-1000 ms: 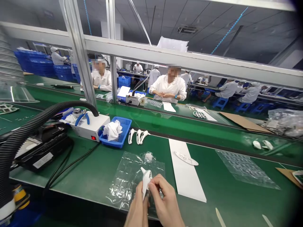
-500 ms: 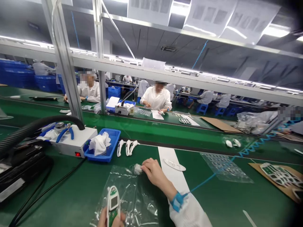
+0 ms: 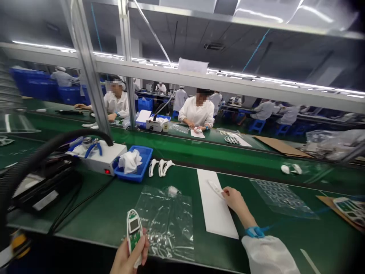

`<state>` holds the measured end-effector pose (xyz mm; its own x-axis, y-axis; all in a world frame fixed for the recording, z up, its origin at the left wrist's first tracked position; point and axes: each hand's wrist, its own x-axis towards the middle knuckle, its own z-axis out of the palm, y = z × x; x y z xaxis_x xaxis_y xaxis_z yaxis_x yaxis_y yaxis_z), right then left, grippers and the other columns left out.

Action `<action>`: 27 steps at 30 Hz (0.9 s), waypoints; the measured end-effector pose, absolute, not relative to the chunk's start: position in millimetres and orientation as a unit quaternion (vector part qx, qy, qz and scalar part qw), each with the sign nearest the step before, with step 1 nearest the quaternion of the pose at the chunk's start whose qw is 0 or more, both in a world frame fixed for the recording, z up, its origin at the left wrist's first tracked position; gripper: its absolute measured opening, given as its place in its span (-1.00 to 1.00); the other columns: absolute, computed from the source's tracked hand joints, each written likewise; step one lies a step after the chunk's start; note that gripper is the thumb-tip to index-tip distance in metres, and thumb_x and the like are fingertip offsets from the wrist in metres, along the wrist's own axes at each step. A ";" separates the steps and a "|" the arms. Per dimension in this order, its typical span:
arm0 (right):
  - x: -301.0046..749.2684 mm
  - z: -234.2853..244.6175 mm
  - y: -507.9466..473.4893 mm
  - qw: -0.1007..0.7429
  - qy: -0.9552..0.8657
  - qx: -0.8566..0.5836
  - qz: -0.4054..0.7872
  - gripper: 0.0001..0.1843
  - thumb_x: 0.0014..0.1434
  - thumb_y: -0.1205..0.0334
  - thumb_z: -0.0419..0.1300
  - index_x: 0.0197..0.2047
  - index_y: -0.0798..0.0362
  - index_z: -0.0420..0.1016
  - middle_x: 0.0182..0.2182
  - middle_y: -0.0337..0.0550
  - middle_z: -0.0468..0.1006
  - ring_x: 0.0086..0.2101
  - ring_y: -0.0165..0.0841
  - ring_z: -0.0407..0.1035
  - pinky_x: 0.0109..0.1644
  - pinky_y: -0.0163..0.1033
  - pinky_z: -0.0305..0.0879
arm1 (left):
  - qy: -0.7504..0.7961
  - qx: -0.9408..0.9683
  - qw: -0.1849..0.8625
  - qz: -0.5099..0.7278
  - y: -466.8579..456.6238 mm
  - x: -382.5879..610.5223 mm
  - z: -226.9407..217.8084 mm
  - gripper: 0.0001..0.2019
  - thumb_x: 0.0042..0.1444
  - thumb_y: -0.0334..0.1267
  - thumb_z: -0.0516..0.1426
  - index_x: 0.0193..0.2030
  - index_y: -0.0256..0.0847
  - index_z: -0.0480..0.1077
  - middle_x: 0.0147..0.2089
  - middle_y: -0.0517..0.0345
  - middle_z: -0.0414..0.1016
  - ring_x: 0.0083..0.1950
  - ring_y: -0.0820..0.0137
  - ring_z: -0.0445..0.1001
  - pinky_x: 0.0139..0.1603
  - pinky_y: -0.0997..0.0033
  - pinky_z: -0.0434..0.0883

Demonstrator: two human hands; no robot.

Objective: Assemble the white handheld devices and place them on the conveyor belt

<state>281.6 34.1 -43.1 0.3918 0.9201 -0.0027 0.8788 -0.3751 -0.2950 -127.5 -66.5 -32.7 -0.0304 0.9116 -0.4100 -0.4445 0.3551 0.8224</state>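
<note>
My left hand (image 3: 131,251) is closed round a slim white device half with a green circuit board (image 3: 134,232) and a small dark screen, held tilted up near the table's front edge. Farther right, my right hand (image 3: 235,198) pinches the near end of a white oval casing part (image 3: 215,187). That part lies on a long white paper strip (image 3: 218,217). Between my hands a clear plastic bag (image 3: 168,220) is spread flat, with a small crumpled whitish bundle (image 3: 172,191) at its far edge. A blue wrist strap (image 3: 254,231) circles my right wrist.
White curved parts (image 3: 161,167) lie beside a blue tray (image 3: 139,167) holding crumpled tissue. Left of it stand a white box (image 3: 105,160) and a thick black hose (image 3: 42,156). A bag of small parts (image 3: 285,198) and boards on cardboard (image 3: 349,211) lie right. Co-workers sit across.
My right hand has left the small bundle by the plastic bag and moved right onto the white casing part. My left hand still holds the device half, now more fully in view.
</note>
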 end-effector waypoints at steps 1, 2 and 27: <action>283.6 -40.9 33.7 0.133 -0.545 -0.823 0.089 -0.80 0.18 0.31 0.05 -0.31 0.09 0.52 -0.31 0.03 0.59 -0.25 -0.17 0.46 -0.32 -0.27 0.20 | 0.501 0.235 0.660 0.508 -68.9 -132.4 -31.8 -0.47 -0.24 0.07 0.39 -0.22 -0.27 0.44 -0.49 0.19 0.40 -0.53 0.47 0.31 -0.54 0.45 0.27; 283.6 -37.0 32.8 0.143 -0.547 -0.819 0.095 -0.77 0.20 0.29 0.03 -0.30 0.09 0.52 -0.31 0.04 0.59 -0.26 -0.16 0.46 -0.31 -0.25 0.22 | 0.506 0.237 0.663 0.499 -71.5 -137.3 -31.7 -0.48 -0.25 0.07 0.39 -0.25 -0.28 0.44 -0.51 0.21 0.38 -0.54 0.49 0.28 -0.55 0.46 0.25; 42.5 -56.8 -62.4 0.275 -0.709 -0.596 0.258 -0.78 0.32 0.25 0.00 -0.39 0.02 0.32 -0.35 -0.19 0.33 -0.36 -0.31 0.31 -0.25 -0.22 0.18 | 0.641 0.276 0.531 0.480 -113.2 -136.5 -72.8 -0.57 -0.29 0.06 0.36 -0.46 -0.29 0.44 -0.69 0.34 0.22 -0.66 0.56 0.10 -0.65 0.52 0.09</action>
<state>42.5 -62.4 -56.8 -0.1380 0.9871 0.0818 0.7039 0.1558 -0.6930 -136.5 -113.2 -72.8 -0.2827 0.8640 -0.4166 -0.1555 0.3873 0.9087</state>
